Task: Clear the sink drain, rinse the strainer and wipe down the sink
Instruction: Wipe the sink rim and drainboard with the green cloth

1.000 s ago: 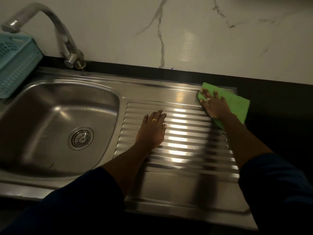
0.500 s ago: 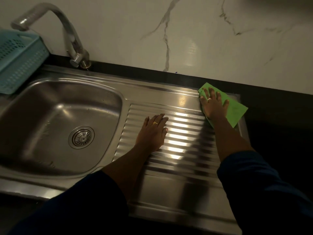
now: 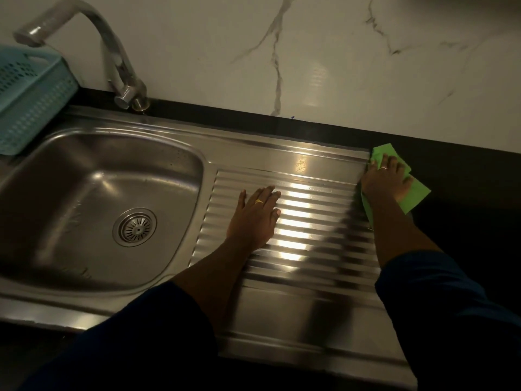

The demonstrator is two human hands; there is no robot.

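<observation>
A steel sink [image 3: 93, 153] fills the left of the view, with the round strainer [image 3: 134, 227] seated in its drain. To its right lies the ribbed draining board [image 3: 310, 221]. My left hand [image 3: 255, 218] rests flat on the ribs, fingers straight, a ring on one finger. My right hand [image 3: 384, 183] presses a green cloth [image 3: 414, 193] flat at the board's far right edge, where steel meets the dark counter. The fingers lie spread over the cloth.
A curved tap [image 3: 112, 57] stands behind the basin. A blue perforated basket [image 3: 31, 100] sits at the far left. A white marble-look wall [image 3: 310, 57] runs along the back, and dark counter [image 3: 473, 179] lies right of the sink.
My right hand has slid the green cloth rightward and slightly nearer, to the board's right edge. My left hand has stayed flat on the ribs.
</observation>
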